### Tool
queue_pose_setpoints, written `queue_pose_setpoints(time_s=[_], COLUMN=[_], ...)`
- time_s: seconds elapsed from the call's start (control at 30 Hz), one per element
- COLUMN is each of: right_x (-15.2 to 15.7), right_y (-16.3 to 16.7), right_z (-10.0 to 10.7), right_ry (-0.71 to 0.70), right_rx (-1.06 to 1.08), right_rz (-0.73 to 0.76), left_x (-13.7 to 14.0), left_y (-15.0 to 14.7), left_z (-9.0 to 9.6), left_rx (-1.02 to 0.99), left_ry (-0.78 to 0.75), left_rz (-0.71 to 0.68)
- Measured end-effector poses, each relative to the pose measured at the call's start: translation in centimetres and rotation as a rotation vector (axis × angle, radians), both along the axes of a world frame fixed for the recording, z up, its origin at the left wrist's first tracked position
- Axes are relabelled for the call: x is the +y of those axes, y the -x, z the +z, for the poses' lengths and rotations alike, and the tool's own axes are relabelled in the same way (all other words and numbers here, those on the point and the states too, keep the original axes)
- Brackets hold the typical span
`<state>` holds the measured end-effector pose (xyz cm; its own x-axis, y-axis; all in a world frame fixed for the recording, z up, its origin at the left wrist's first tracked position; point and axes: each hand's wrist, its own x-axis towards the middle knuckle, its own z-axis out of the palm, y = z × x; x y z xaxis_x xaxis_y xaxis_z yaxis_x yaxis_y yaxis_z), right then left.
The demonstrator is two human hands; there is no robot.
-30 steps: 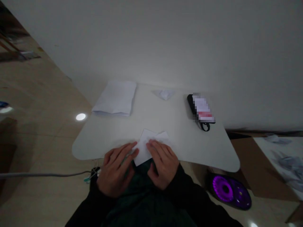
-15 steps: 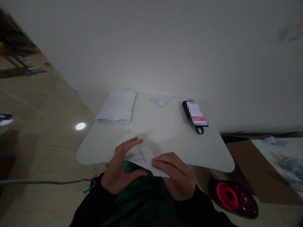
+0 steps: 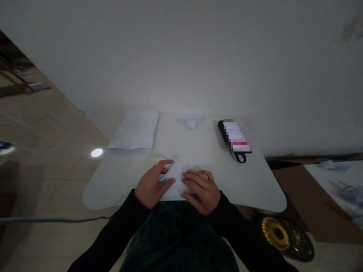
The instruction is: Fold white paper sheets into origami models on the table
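Observation:
A folded sheet of white paper [image 3: 176, 177] lies at the front edge of the white table [image 3: 181, 145], its pointed top facing away from me. My left hand [image 3: 154, 184] grips its left side, thumb on top and fingers curved round the far edge. On the right side, my right hand [image 3: 202, 189] has its bent fingers pressed on the paper, thumb near the front edge. The fingers cover parts of both sides. Farther back, by the wall, sits a small folded paper piece [image 3: 191, 122] with a pointed outline.
A stack of white paper [image 3: 134, 131] lies at the back left of the table. A phone [image 3: 237, 136] with a strap rests at the back right. Right of the table stand a cardboard box [image 3: 309, 204] with crumpled paper [image 3: 351, 194] on top and a lit round device [image 3: 275, 233].
The paper has moved from over the front edge onto the table and now shows a pointed top. My left hand has come down from beside it to grip it; the device's light went pink to yellow.

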<state>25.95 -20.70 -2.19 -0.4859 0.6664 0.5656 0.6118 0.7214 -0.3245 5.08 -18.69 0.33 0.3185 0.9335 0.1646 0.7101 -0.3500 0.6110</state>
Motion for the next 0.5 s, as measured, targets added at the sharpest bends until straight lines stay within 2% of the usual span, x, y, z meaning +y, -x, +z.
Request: queue_pose_setpoints(time_s=[0.07, 0.13, 0.2, 0.23, 0.33, 0.5], right_x=[0.1, 0.1, 0.1, 0.1, -0.2, -0.5], right_y=[-0.3, -0.5, -0.7, -0.9, -1.2, -1.8], right_z=[-0.5, -0.7, -0.8, -0.8, -1.0, -1.0], right_ry=[0.015, 0.008, -0.027, -0.045, -0.054, 0.035], right_rx=[-0.056, -0.074, -0.074, -0.072, -0.064, 0.053], right_rz=[0.041, 0.061, 0.083, 0.09, 0.103, 0.139], left_x=[-0.3, -0.8, -1.4, -1.8, -3.0, -4.3], left_y=[0.0, 0.2, 0.5, 0.6, 0.9, 0.6], left_z=[-0.5, -0.9, -1.3, -1.5, -2.0, -2.7], left_rx=[0.111, 0.194, 0.227, 0.236, 0.272, 0.26], left_ry=[-0.207, -0.354, -0.416, -0.429, -0.447, -0.467], left_rz=[-0.006, -0.124, -0.306, -0.342, -0.333, -0.262])
